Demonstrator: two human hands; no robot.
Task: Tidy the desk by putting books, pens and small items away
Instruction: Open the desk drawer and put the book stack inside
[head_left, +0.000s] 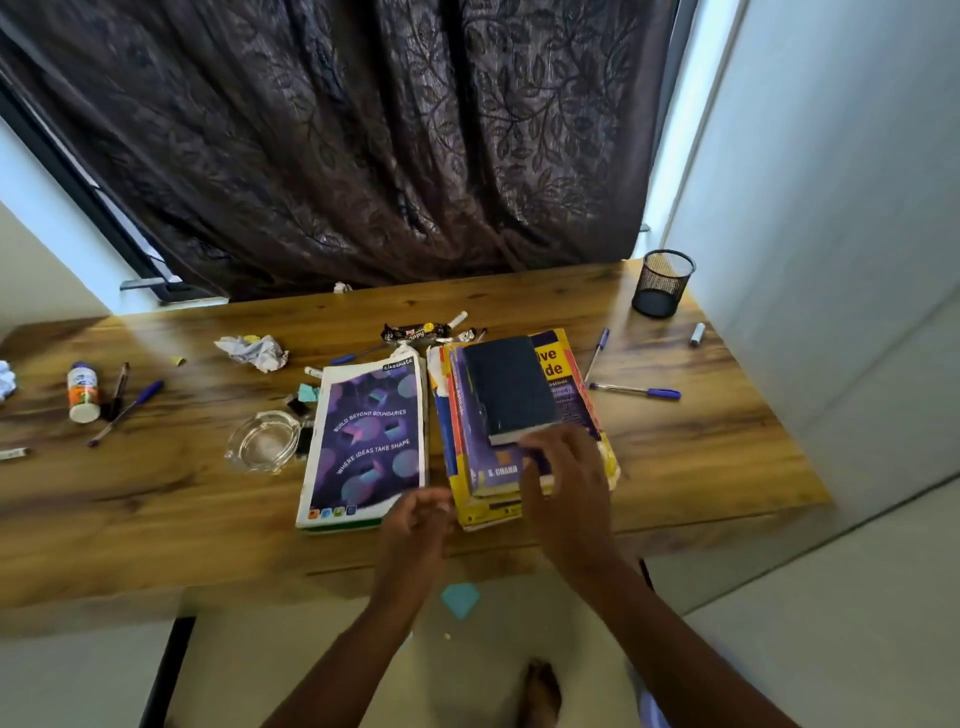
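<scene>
Partly blurred, right hand (563, 483) lies spread, covering book stack (519, 415); left hand (415, 525) loosely curled, grip unclear.

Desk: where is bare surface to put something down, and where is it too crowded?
Bare wood lies along the near edge of the desk, left of the notebook and below the glass ashtray. More lies between the book stack and the mesh pen holder. Crowded: around the snack wrapper and crumpled paper.

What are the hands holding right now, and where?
Nothing is clearly held. The right hand rests on the near end of the book stack; the left hand hovers empty, fingers loosely curled.
</scene>
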